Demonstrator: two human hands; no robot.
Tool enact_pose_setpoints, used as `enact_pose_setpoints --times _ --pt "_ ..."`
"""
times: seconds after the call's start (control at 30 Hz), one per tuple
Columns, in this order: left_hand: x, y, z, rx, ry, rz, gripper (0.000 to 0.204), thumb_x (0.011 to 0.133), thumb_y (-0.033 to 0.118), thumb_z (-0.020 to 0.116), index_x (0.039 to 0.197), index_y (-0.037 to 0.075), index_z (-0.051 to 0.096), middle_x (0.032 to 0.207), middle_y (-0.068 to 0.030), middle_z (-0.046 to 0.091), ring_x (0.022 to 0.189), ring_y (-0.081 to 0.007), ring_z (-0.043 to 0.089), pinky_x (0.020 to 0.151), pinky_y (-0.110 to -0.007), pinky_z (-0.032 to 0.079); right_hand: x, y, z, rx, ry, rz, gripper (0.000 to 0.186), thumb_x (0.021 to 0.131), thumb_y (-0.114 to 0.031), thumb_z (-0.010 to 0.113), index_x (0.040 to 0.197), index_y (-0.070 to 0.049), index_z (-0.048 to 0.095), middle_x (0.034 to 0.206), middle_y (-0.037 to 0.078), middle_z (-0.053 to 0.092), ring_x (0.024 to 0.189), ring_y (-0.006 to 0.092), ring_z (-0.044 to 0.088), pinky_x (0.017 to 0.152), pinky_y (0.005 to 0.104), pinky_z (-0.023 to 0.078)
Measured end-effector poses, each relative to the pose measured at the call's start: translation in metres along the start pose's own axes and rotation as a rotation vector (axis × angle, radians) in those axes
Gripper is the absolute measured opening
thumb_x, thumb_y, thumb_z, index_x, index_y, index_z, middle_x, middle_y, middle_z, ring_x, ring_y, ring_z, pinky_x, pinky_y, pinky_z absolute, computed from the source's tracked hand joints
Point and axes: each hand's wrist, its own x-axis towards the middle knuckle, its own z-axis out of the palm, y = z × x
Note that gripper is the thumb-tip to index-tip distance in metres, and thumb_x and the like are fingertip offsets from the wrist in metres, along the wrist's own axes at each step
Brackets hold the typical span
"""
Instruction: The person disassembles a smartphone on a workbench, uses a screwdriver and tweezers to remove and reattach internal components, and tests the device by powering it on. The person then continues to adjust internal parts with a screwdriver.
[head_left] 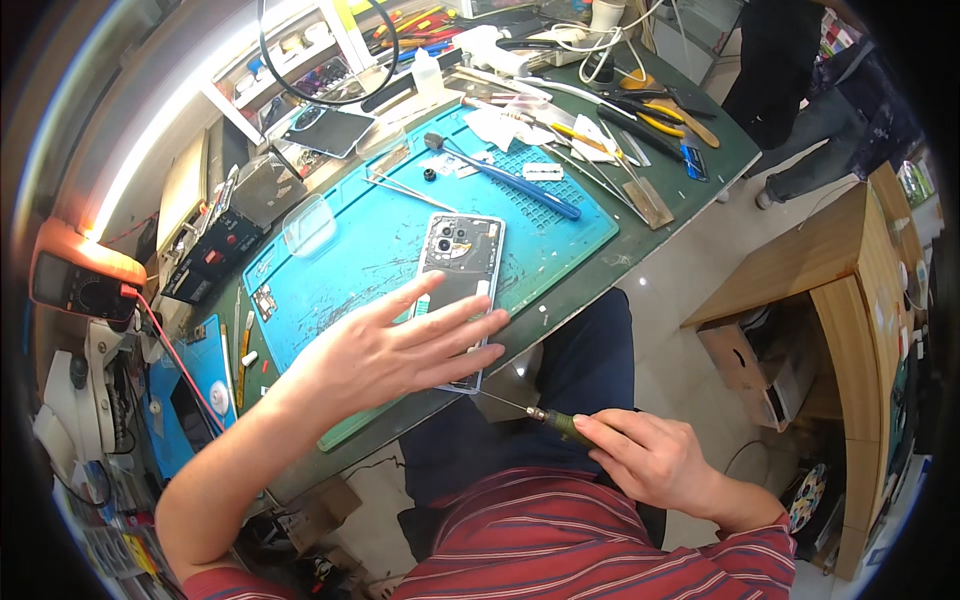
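A smartphone (468,262) with its back cover off, showing camera modules and dark inner parts, lies on the blue repair mat (340,270) near the bench's front edge. Across its lower half stretches my left hand (385,345), fingers spread, hiding part of the phone; whether the fingers press on it I cannot tell. My right hand (645,452) is closed around the green handle of a thin-shafted, screwdriver-like tool (555,420). The tool's fine shaft points left toward the phone's bottom edge, where the tip is too small to make out.
Tweezers (410,190), a blue-handled brush (510,180) and a razor blade (543,172) lie beyond the phone. A clear plastic box (310,227) sits at the mat's left. An orange multimeter (85,275) stands far left. Pliers (655,115) lie at the back right; a wooden cabinet (790,260) stands right.
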Motion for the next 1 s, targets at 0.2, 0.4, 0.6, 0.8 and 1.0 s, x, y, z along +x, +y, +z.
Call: enact_pose_setpoints --times 0.2,0.4,0.6,0.8,1.0 --pt "0.022 -0.028 0.007 -0.059 0.200 0.231 0.042 0.087 0.016 0.070 0.127 0.019 0.059 0.140 -0.0001 0.057 0.150 -0.0212 0.047 0.133 -0.047 0.033 0.000 0.001 0.001 0.045 0.011 0.005 0.054 0.083 -0.005 0.080 0.136 -0.011 0.073 0.105 0.003 0.072 0.075 0.0185 0.071 0.060 0.0307 0.058" --pt "0.016 -0.027 -0.006 -0.161 0.160 0.168 0.055 0.081 0.013 0.073 0.134 0.015 0.059 0.132 -0.0070 0.057 0.138 -0.0307 0.057 0.128 -0.046 0.041 0.002 0.006 -0.016 0.058 0.010 -0.007 0.054 0.084 -0.006 0.081 0.137 -0.014 0.072 0.107 0.002 0.072 0.076 0.0189 0.071 0.061 0.0306 0.058" --pt "-0.014 -0.012 -0.021 -0.582 0.073 -0.134 0.082 0.070 0.010 0.076 0.149 0.007 0.055 0.132 -0.0118 0.058 0.128 -0.0317 0.059 0.118 -0.046 0.047 0.020 0.027 -0.033 0.037 -0.046 -0.043 0.060 0.082 -0.006 0.082 0.140 -0.015 0.070 0.111 0.003 0.073 0.083 0.0217 0.073 0.065 0.0331 0.059" --pt "-0.031 -0.012 -0.011 -0.943 0.045 -0.263 0.081 0.077 0.022 0.086 0.150 0.006 0.056 0.148 -0.0144 0.058 0.140 -0.0336 0.055 0.123 -0.051 0.040 0.044 0.049 -0.042 0.046 -0.171 -0.067 0.063 0.080 -0.004 0.082 0.141 -0.016 0.069 0.113 0.004 0.075 0.089 0.0246 0.075 0.072 0.0351 0.060" --pt "-0.030 0.004 -0.008 -0.897 0.112 -0.373 0.087 0.075 0.043 0.089 0.148 0.007 0.059 0.148 -0.0099 0.063 0.144 -0.0294 0.055 0.131 -0.057 0.028 0.043 0.046 -0.041 0.085 -0.192 -0.036 0.062 0.081 -0.004 0.081 0.141 -0.016 0.069 0.115 0.005 0.075 0.089 0.0250 0.075 0.071 0.0344 0.061"
